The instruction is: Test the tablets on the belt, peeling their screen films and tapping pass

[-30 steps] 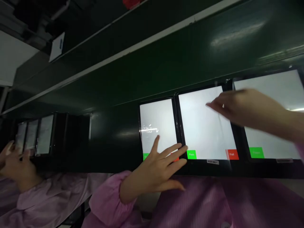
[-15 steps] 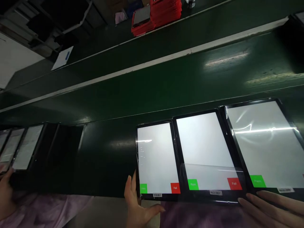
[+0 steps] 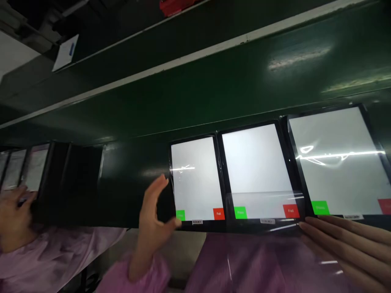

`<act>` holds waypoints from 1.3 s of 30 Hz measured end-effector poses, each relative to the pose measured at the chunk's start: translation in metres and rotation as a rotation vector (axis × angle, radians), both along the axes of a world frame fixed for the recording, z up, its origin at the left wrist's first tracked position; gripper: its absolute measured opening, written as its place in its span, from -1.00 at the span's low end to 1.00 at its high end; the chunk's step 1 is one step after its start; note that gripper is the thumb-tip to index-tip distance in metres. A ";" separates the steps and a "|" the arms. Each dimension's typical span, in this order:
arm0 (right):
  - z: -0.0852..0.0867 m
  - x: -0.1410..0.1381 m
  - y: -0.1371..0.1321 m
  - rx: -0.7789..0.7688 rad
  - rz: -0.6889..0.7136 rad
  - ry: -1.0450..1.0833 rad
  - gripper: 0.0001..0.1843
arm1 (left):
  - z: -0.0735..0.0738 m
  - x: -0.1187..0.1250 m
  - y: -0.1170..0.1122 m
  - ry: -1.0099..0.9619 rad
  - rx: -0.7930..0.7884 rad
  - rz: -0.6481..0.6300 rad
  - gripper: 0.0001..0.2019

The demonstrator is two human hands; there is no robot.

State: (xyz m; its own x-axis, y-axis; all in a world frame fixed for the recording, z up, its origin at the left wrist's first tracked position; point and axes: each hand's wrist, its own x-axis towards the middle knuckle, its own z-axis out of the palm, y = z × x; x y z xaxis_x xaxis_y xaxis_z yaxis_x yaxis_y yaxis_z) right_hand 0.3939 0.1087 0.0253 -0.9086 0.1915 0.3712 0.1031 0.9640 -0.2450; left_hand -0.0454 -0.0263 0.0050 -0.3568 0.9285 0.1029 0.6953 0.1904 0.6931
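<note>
Three tablets with lit white screens lie side by side on the dark green bench: a left tablet (image 3: 197, 179), a middle tablet (image 3: 256, 158) and a right tablet (image 3: 332, 162). Each shows a green box and a red box at the bottom. My left hand (image 3: 154, 215) is open beside the left tablet, thumb and fingers apart, holding nothing. My right hand (image 3: 348, 246) is at the right tablet's lower edge, fingers straight and together. It appears to hold a clear film (image 3: 264, 200), which overlaps the middle tablet's lower part and hangs below it. My right thumb is hidden.
At the far left another person's hand (image 3: 16, 211) is at several dark-framed tablets (image 3: 36, 169). A raised green ledge (image 3: 183, 97) runs behind the tablets. A white sheet with a blue mark (image 3: 65, 53) and a red stack (image 3: 175, 6) are farther back.
My left hand has let go of the left tablet's lower left edge and moved slightly away to the left. The view has tilted down, so the bench appears higher.
</note>
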 end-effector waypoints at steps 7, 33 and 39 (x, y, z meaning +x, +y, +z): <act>0.007 -0.003 -0.009 0.082 0.047 0.005 -0.61 | 0.015 -0.005 0.172 0.401 -0.146 -0.311 -0.62; 0.017 -0.039 0.048 0.319 0.120 0.057 -0.67 | 0.035 0.004 -0.013 0.764 -0.029 -0.697 -0.81; 0.015 -0.068 0.089 0.373 -0.075 -0.023 -0.73 | 0.035 -0.009 -0.004 0.591 0.084 -0.690 -0.80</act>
State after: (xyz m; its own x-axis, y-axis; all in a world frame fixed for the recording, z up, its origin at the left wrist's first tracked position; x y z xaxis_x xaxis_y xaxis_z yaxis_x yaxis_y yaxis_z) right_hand 0.3260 0.1979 0.0402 -0.9062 0.1132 0.4074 0.1781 0.9761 0.1248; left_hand -0.0547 -0.0300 0.0398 0.4071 0.8976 0.1690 0.8826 -0.4342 0.1802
